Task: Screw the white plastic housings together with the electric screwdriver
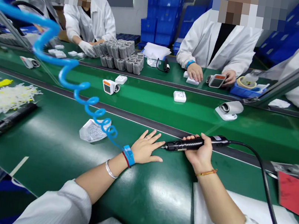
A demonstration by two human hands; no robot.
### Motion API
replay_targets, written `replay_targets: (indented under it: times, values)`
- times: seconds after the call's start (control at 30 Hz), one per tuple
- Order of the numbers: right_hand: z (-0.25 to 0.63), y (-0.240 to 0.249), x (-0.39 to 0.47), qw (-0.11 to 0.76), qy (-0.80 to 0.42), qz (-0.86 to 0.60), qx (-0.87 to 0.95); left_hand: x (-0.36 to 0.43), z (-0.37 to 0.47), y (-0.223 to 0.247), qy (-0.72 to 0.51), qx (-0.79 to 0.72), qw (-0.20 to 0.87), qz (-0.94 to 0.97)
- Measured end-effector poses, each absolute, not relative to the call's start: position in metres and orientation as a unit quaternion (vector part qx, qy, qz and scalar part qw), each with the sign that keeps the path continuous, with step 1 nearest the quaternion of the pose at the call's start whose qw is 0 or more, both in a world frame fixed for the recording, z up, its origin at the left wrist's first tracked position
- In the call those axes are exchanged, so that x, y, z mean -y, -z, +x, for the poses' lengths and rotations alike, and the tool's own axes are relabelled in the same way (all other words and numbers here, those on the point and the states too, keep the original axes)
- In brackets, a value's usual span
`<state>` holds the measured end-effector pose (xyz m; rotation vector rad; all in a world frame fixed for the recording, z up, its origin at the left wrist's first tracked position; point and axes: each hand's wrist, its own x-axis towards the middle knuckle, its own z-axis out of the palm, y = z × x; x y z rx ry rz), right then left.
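My left hand (147, 147) lies flat, palm down, on the green table (138, 185), its fingers spread and holding nothing. A blue wrist strap (128, 155) with a coiled blue cord (68, 68) is around that wrist. In my right hand (200, 155), palm turned up, is a black electric screwdriver (189, 145); its tip points left, close to my left fingertips. Left of my left hand sits a white dish (94, 130) full of small silvery screws.
Beyond the table edge, a green conveyor (145, 102) carries white devices, one a monitor with a cuff (109, 86). Co-workers in white coats sit opposite. Another screwdriver (9, 121) and white strips (13, 99) lie at left; a red sheet (297, 194) and white sheet (251, 217) at right.
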<state>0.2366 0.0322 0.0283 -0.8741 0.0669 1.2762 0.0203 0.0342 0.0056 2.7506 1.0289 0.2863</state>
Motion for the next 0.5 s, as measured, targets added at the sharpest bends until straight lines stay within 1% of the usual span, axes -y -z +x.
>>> replay_targets:
  times: [0.2, 0.3, 0.33, 0.4, 0.5]
  values:
    - [0.236, -0.028, -0.032, 0.715, -0.575, -0.397, -0.031, -0.033, 0.021, -0.005, -0.097, -0.347, 0.105, 0.927]
    - [0.236, -0.028, -0.033, 0.715, -0.575, -0.396, -0.029, -0.032, 0.019, -0.006, -0.118, -0.342, 0.133, 0.923]
    - [0.237, -0.028, -0.033, 0.716, -0.575, -0.395, -0.027, -0.034, 0.018, -0.006, -0.14, -0.345, 0.15, 0.916]
    - [0.237, -0.027, -0.033, 0.716, -0.577, -0.392, -0.026, -0.045, 0.017, -0.008, -0.226, -0.38, 0.177, 0.879]
    - [0.238, -0.027, -0.033, 0.715, -0.578, -0.392, -0.024, -0.085, 0.012, -0.013, -0.386, -0.497, 0.161, 0.76]
